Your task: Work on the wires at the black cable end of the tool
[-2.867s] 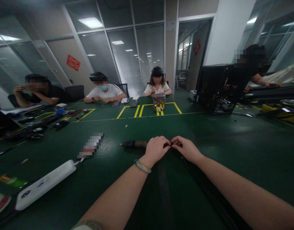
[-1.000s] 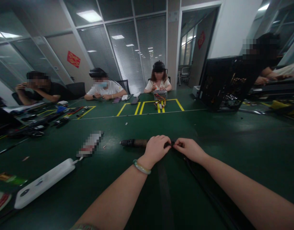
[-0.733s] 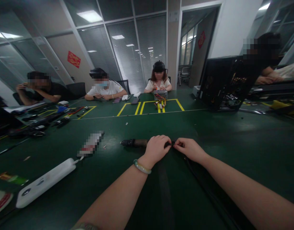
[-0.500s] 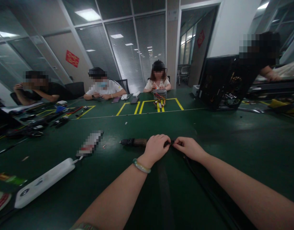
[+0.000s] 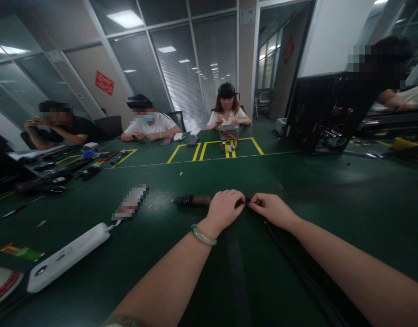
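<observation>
Black cable (image 5: 283, 247) pinched between two hands

Left hand (image 5: 224, 210) and right hand (image 5: 272, 210) close together on green worktop (image 5: 345, 195), fingers (image 5: 240, 198) of both closed on the cable's thin end, the rest running beneath the right forearm. Brown-and-black cylinder (image 5: 193, 201) just beside the left hand; white power strip (image 5: 69, 256) farther left; jade bangle (image 5: 202, 235) on left wrist.

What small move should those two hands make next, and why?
Probably a slightly firmer pinch. The left hand and right hand meet with their fingertips at a small black cable end, while the black cable trails loosely across the green tabletop, so steadying that end seems sensible.
</observation>
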Demonstrator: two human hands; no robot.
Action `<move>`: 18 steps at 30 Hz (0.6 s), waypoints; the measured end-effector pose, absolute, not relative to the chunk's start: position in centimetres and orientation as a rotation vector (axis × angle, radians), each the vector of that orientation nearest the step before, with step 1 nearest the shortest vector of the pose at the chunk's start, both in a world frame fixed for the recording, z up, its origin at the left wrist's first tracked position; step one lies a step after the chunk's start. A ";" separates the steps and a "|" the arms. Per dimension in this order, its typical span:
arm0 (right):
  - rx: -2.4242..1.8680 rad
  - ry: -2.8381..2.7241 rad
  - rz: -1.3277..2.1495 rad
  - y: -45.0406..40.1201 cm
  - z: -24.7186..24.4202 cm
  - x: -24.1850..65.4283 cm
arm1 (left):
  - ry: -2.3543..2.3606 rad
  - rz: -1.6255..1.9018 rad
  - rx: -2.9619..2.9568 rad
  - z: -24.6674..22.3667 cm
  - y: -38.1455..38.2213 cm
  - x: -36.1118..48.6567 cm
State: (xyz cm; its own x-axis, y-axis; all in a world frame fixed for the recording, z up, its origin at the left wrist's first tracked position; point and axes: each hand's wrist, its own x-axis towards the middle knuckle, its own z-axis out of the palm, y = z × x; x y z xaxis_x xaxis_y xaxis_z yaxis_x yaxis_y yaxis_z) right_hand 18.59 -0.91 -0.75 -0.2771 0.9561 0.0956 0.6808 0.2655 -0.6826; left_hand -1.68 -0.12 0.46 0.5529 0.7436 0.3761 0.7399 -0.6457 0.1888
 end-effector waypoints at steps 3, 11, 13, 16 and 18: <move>-1.482 -2.045 0.736 -0.9 -0.7 18.6 | 1.311 0.679 2.757 0.4 0.0 -1.7; -1.487 -2.064 0.740 -0.9 -0.6 18.6 | 1.297 0.699 2.751 0.4 0.0 -1.7; -1.481 -2.067 0.729 -0.9 -0.6 18.6 | 1.292 0.701 2.754 0.4 0.0 -1.7; -1.493 -2.058 0.736 -0.9 -0.6 18.5 | 1.310 0.712 2.742 0.4 -0.1 -1.7; -1.502 -2.043 0.757 -1.0 -0.6 18.5 | 1.328 0.723 2.727 0.4 -0.1 -1.7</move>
State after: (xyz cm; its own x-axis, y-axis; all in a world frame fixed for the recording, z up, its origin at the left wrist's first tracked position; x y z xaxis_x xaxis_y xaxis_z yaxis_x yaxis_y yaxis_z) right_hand 18.48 -0.96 -0.56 -0.2743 0.9596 0.0620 0.6878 0.2409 -0.6847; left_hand -1.67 -0.11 0.43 0.5296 0.7504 0.3955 0.7396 -0.6368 0.2180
